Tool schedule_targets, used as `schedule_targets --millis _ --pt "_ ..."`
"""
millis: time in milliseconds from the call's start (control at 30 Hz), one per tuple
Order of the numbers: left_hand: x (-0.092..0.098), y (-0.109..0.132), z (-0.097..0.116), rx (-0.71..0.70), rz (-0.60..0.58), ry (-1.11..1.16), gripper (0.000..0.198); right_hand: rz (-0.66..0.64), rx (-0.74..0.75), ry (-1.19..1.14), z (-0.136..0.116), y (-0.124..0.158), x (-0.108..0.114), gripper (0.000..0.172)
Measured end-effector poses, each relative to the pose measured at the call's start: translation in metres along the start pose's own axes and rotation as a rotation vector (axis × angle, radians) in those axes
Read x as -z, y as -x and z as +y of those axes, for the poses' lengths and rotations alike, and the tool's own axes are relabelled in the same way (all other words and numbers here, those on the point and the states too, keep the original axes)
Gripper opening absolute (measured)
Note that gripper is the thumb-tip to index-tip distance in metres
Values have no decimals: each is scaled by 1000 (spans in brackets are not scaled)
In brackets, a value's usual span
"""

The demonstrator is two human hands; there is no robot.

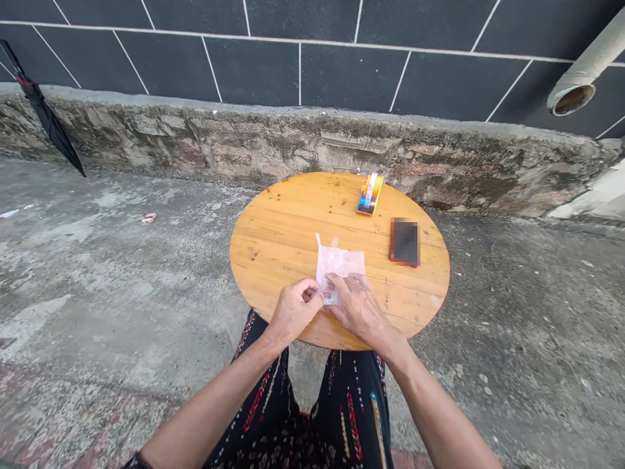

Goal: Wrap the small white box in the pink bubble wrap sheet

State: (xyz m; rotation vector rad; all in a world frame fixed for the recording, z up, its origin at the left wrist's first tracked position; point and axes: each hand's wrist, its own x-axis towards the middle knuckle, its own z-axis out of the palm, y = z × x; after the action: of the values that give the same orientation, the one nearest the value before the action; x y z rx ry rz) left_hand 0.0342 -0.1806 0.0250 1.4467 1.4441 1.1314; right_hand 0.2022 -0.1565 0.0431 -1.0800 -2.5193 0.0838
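Observation:
A thin, pinkish-white, see-through sheet, perhaps a plastic bag (344, 260), lies at the near side of the round wooden table (273, 234). Small red print shows on its lower part, and a narrow twisted strip stands up along its left edge. My left hand (297, 306) is closed in a pinch on the lower left edge of this sheet. Across its lower right part rests my right hand (359, 306), fingers bent and pressing it, thumb near the bottom edge. The fingertips partly cover the sheet.
Towards the back of the table stands a yellow and blue tape dispenser (371, 194). A blurred dark rectangle with a red edge (405, 242) lies to the right. Behind runs a low stone ledge (293, 146); a folded black umbrella (51, 120) leans at far left.

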Motion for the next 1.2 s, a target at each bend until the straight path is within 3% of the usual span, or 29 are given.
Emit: schedule_targets --millis 267,567,733,933,1200 --pt "-5 6 10 -175 18 -368 9 -5 -94 -135 6 1 -7 67" --pt "3 7 21 -270 -153 -615 21 -23 -112 -176 8 3 -11 70" --pt "13 8 18 -509 -232 -773 21 5 -89 -157 7 4 -9 71" --pt "23 0 15 -755 -261 -801 20 4 -79 -129 6 4 -8 70" --pt "20 -3 12 -863 -353 -731 22 -10 -31 -85 3 3 2 64"
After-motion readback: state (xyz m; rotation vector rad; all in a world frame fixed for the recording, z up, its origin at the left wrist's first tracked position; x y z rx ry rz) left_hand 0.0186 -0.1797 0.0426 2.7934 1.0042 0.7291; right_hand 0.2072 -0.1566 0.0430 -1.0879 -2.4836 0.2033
